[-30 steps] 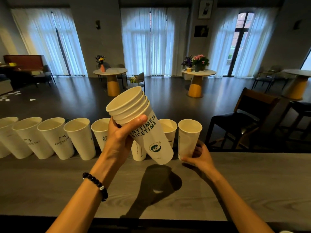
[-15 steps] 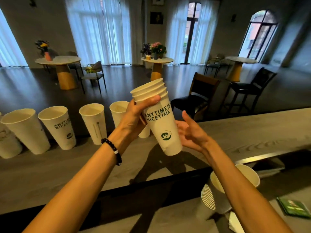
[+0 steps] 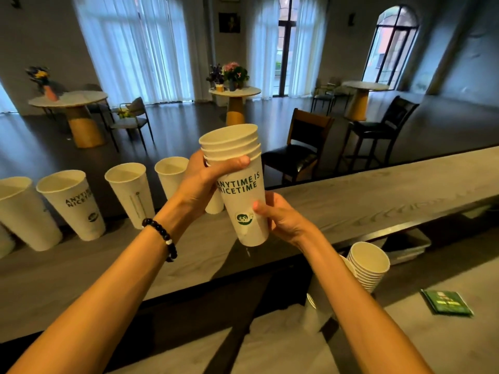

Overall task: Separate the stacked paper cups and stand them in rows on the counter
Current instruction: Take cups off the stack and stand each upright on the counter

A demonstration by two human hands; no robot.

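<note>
- Grey wood-grain counter (image 3: 378, 195) runs across our view, with a dim hall of round tables and curtained windows beyond it.
- Above that counter we hold a nested stack of paper cups (image 3: 240, 190), tilted, printed "ANYTIME IS NICETIME" over a green logo.
- Our left hand (image 3: 205, 182), with a dark bead bracelet (image 3: 162, 238) on its wrist, is wrapped round the upper part of the stack, thumb lying just under the rims.
- Our right hand (image 3: 280, 217) grips the lower part of the outermost cup from the right, thumb pressed on the wall beside the logo, fingers curled behind it.
- Left of the stack, separated cups (image 3: 73, 203) stand in a row along the counter's far edge, mouths up; one more is partly hidden behind our left hand.
- Below the counter's near edge, right of our right forearm, a second stack of cups (image 3: 370, 265) sits on a lower surface.
- Right of that stack lies a green packet (image 3: 445, 302).
</note>
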